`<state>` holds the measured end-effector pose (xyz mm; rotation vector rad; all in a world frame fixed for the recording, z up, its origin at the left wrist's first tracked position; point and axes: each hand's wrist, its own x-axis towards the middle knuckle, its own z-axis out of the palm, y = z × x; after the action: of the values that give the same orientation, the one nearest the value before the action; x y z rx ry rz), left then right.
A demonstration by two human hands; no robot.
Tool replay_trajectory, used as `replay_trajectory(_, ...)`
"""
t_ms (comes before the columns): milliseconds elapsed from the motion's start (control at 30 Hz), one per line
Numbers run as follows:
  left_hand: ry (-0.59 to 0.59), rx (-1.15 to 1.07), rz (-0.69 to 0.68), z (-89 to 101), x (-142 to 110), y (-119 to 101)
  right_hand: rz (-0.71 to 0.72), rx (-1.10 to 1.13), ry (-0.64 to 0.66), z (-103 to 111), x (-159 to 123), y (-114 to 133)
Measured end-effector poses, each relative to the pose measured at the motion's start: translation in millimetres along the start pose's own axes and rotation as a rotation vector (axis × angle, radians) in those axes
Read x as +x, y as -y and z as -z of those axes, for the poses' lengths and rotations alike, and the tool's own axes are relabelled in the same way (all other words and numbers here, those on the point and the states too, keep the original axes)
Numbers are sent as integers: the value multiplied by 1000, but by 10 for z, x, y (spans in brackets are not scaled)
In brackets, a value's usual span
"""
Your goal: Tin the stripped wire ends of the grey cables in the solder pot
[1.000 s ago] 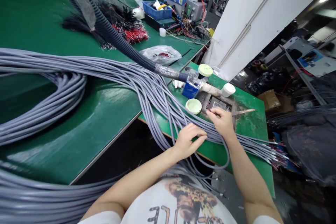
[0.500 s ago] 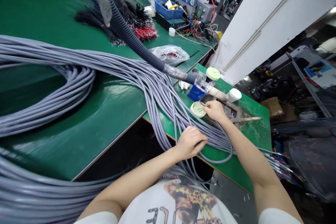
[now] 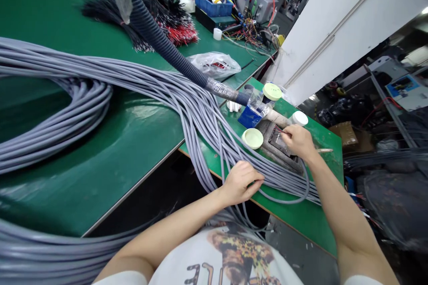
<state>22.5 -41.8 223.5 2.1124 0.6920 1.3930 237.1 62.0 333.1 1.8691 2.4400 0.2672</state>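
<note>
Gray cable (image 3: pixel 286 203) loops beside the bundle (image 3: pixel 187 89), wire ends (image 3: pixel 278 129) pinched by our right hand (image 3: pixel 297 140) over the dark box (image 3: pixel 272 153), so a springy loop could drag them against its rim (left hand (image 3: pixel 241 181) fingertips together, can't tell if gripping anything).
</note>
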Motion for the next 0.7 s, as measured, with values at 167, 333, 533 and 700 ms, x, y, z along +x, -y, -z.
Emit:
replay_trajectory(167,11,-9,10,-1,-5,-2,-75,-205,149,-194,-129,-358)
replay_trajectory(333,16,-9,12,-4,-3,-5,-105,-229,198,-375,-163,-432)
replay_trajectory(533,9,-6,13,-9,4,-12,-91,-235,225,-418,-167,-441)
replay_trajectory(700,5,-9,12,-10,6,-17,-89,-231,223,-451,-170,-416)
